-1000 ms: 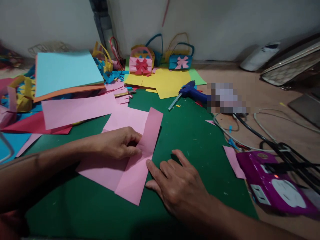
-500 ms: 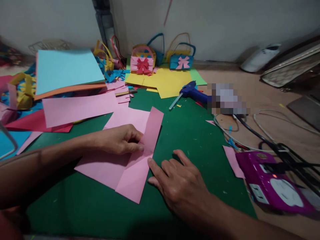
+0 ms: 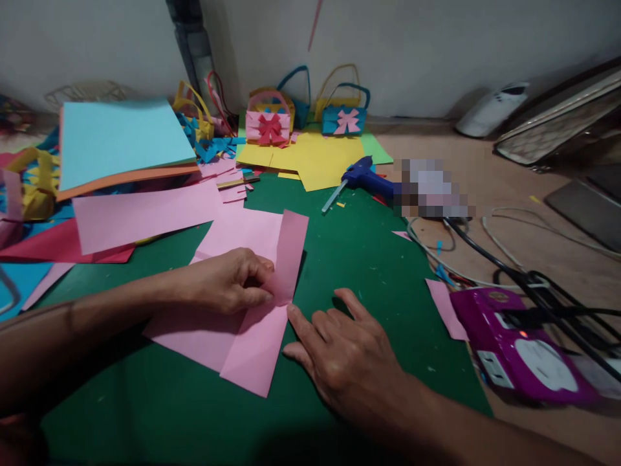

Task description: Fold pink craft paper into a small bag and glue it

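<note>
A sheet of pink paper lies on the green board, its right side folded over into a long flap. My left hand rests across the sheet, thumb and curled fingers closed on the flap near its middle crease. At the flap's right edge, the tip of my right hand's index finger touches the paper where the crease meets the edge. The other fingers of my right hand are loosely bent and apart, holding nothing. Part of the sheet is hidden under my left hand and forearm.
A blue glue gun lies beyond the sheet. Small paper bags with bows stand by the wall. Stacked coloured paper and a pink strip lie left. A purple power box with cables sits right.
The view has shifted slightly, so everything sits a little further left. My left hand's grip on the flap is slightly altered; my right fingertip stays at the paper's edge.
</note>
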`<state>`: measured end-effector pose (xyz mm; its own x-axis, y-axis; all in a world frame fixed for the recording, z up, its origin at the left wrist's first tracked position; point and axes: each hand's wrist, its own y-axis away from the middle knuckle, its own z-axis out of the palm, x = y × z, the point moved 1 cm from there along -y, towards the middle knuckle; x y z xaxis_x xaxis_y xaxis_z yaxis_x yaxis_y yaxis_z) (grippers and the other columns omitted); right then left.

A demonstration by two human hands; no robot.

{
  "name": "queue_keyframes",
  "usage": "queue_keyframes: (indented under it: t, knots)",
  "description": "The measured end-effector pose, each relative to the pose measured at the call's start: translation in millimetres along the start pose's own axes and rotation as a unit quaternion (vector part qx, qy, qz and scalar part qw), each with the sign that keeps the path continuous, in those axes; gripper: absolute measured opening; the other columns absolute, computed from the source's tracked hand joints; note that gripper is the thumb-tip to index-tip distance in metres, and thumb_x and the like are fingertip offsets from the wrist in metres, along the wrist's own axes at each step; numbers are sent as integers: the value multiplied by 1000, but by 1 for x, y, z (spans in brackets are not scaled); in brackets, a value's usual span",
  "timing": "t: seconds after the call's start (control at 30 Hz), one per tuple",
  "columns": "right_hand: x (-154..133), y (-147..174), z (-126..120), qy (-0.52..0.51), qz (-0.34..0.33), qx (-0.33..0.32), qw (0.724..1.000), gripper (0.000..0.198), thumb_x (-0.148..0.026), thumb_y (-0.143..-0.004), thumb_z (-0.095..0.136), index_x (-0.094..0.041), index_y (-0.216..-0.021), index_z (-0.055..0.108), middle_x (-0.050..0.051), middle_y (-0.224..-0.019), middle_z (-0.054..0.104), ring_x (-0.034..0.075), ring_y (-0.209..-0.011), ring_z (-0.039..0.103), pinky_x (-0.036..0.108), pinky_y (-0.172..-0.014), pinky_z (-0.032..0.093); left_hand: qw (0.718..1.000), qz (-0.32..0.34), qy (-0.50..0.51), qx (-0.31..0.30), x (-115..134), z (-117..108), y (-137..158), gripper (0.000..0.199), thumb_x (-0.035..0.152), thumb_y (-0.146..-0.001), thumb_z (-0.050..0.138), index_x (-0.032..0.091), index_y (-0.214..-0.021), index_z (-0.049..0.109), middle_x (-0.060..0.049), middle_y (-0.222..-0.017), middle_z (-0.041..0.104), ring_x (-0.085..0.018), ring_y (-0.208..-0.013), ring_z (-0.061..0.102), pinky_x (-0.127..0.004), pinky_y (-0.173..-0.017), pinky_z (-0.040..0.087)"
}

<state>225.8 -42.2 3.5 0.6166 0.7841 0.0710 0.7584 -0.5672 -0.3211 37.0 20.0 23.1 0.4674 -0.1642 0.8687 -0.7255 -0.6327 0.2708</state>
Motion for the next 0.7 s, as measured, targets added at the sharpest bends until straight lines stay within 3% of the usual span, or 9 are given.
queue_keyframes:
  t: [0.17, 0.3, 0.57, 0.7]
  knots:
    - [1, 2, 0, -11, -3, 6, 1000, 29, -30, -85, 53, -9, -102, 63, 3, -62, 59, 15, -56, 51, 43, -83, 36, 996, -10, -21, 85, -3, 12, -2, 23, 16, -75, 53, 13, -53, 46, 3, -62, 44, -8, -56, 40, -20, -52, 31]
    - [2, 3, -2, -17, -10, 1, 1000, 27, -27, -86, 50, -11, -104, 62, 3, -63, 59, 16, -57, 52, 43, -82, 36, 989, -57, -24, 136, -2, 20, -2, 21, 19, -73, 55, 12, -54, 49, 2, -62, 46, -8, -55, 41, -19, -49, 32]
    - [2, 2, -3, -35, -16, -19, 999, 25, -21, -88, 43, -14, -104, 62, 3, -62, 58, 15, -57, 51, 43, -82, 36, 987, -64, 80, 125, 3, 22, 0, 14, 17, -73, 54, 11, -61, 57, 2, -59, 49, -7, -52, 43, -17, -46, 33]
    - [2, 3, -2, -32, -16, -18, 999, 27, -23, -88, 44, -12, -106, 60, 4, -63, 60, 17, -57, 52, 45, -83, 35, 989, -51, 74, 114, 2, 23, 1, 17, 14, -72, 55, 11, -55, 53, 3, -56, 46, -6, -51, 40, -17, -45, 31]
